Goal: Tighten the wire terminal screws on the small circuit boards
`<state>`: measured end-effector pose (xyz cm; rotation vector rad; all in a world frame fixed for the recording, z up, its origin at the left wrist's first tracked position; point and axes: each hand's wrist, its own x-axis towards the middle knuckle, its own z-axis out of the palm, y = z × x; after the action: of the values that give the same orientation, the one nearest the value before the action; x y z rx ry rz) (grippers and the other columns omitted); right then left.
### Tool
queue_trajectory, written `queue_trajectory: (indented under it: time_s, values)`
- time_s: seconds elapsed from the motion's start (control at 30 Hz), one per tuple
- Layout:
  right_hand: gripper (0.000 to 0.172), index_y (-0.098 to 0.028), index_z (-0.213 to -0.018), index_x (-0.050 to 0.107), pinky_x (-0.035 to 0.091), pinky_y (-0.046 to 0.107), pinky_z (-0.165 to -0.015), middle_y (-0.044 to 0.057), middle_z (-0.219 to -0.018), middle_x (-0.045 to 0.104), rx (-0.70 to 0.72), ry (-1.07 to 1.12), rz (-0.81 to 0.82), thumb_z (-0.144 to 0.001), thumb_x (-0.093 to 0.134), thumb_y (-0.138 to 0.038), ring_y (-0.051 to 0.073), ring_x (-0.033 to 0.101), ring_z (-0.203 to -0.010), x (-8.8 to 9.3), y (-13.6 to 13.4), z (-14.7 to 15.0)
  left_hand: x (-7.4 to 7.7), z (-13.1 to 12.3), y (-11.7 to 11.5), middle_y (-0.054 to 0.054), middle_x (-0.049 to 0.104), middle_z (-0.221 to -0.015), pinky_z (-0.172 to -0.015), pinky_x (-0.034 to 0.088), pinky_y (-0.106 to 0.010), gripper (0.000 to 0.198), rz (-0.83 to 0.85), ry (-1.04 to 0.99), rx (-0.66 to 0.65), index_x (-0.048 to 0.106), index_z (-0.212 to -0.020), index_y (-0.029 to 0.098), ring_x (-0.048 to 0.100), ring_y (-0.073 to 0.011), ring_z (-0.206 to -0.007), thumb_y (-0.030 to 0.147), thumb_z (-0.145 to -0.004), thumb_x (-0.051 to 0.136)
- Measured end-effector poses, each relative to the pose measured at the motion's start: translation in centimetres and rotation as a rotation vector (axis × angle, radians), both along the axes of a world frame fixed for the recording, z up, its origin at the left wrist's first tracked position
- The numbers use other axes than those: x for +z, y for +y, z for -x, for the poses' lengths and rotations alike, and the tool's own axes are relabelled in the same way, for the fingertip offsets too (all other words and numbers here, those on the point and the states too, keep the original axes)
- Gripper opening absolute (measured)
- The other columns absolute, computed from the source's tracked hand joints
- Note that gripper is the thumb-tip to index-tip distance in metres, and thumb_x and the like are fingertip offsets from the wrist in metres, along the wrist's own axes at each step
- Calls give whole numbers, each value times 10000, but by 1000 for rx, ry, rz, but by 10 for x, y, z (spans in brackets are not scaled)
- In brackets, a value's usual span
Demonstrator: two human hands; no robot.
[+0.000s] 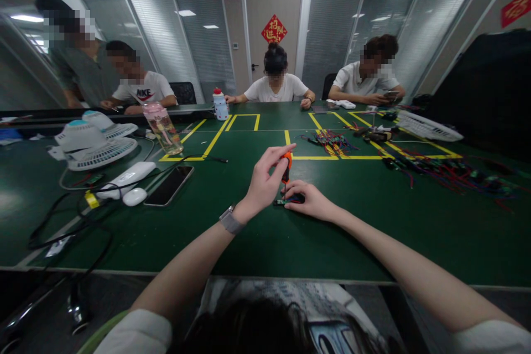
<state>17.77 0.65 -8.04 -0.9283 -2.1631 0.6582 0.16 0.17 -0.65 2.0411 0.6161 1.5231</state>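
Head view: screwdriver (286,164) in left hand (265,176), Nike shirt (159,87) beyond.

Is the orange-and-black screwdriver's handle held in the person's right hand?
No, the left hand has the screwdriver handle, while the right hand is at the small circuit board.

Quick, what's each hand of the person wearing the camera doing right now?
Left hand: closed around an orange-and-black screwdriver.
Right hand: partly curled at a small green circuit board; whether it pinches it cannot be told.
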Motion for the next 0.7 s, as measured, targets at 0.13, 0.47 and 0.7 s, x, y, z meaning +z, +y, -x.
queue_trajectory:
  time_s: [0.13, 0.47, 0.7]
  values:
    - [83, -178, -824, 707, 451, 420, -952, 93, -1034, 667, 11, -3, 16, -759, 726, -226, 237, 614, -1015, 1, 0, -1, 0, -1, -1, -67, 629, -1096, -853, 514, -273, 283, 0, -41, -5, 616, -1203, 219, 616, -150, -991, 231, -947, 497]
    - [62, -179, -793, 716, 458, 403, -935, 90, -1052, 652, 3, -7, 47, -762, 727, -231, 231, 617, -1007, 4, 1, -3, 2, 0, 0, -79, 633, -1160, -862, 513, -284, 294, 13, -35, 14, 611, -1215, 225, 624, -158, -1027, 238, -967, 454]
    - [75, -180, -732, 724, 457, 399, -921, 78, -1029, 649, -16, -2, 82, -732, 758, -246, 228, 615, -986, 6, 0, -3, 4, 3, 0, -58, 626, -1009, -810, 510, -270, 217, -32, 2, 90, 680, -1093, 218, 612, -149, -941, 242, -915, 559]
